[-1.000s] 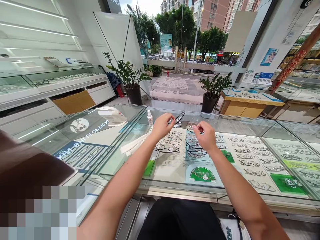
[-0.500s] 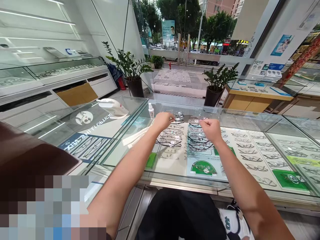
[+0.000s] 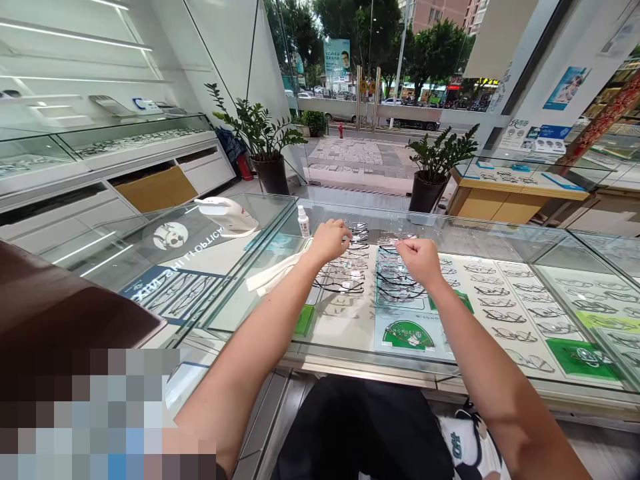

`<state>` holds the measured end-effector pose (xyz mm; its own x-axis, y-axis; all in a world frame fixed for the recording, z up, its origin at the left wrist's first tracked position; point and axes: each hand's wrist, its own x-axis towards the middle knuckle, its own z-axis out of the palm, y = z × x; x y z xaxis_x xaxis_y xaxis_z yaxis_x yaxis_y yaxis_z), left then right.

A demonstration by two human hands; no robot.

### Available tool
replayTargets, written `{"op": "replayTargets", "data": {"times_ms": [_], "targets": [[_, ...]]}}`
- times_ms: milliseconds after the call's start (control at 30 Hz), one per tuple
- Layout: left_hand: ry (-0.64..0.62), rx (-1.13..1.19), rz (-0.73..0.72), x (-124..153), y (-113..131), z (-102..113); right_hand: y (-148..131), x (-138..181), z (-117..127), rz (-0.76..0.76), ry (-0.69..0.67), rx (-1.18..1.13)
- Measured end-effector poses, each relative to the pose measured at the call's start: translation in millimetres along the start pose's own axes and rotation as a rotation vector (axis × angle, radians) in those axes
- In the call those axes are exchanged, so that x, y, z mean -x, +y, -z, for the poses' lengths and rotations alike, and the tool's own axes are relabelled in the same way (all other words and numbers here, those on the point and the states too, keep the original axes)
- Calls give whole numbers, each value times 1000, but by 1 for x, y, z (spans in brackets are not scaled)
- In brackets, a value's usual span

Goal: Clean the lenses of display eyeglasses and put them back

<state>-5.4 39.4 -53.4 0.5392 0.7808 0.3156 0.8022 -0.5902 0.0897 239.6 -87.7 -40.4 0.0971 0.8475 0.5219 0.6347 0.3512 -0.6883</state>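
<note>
On remote view, I find the left row of glasses starting at the fingertips of the left hand and running back to its near side. The right row of glasses lies just inward of the right hand. The left hand has its fingers bent and slightly parted over its row's far end; I cannot tell whether it grips a frame. The right hand is curled, thumb and forefinger drawn together; whether a frame is pinched there I cannot tell.

Clearance: a narrow gap parts the rows between the hands. Within each row the frames sit close, with little room between rims. Nearer than both hands, a band of glass top extends to the straight front edge of the counter.

Materials: the frames are slim, many of them dark. The counter top is smooth and reflective. Nearer than the right hand I note a domed green card. Just beyond the left hand, a white spray bottle stands upright; to that hand's left lies a long, folded cream cloth. Farther left is a rounded white plastic device. Well beyond the hands, I observe a left potted plant and a right potted plant, both leafy, in dark pots.
</note>
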Motion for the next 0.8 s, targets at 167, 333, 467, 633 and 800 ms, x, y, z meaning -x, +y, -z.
{"op": "replayTargets", "data": {"times_ms": [167,333,467,633,800], "targets": [[-10,60,-25,1,1,-6,0,1,-1,-6,-13,-9],[-27,110,17,0,-1,-13,-2,1,-1,-5,-21,-16],[-9,100,26,1,2,-3,-3,2,0,-14,-30,-28],[166,187,58,8,15,32,-5,1,0,-26,-17,-34],[203,798,28,20,43,57,-12,1,-2,-27,-77,-130]]}}
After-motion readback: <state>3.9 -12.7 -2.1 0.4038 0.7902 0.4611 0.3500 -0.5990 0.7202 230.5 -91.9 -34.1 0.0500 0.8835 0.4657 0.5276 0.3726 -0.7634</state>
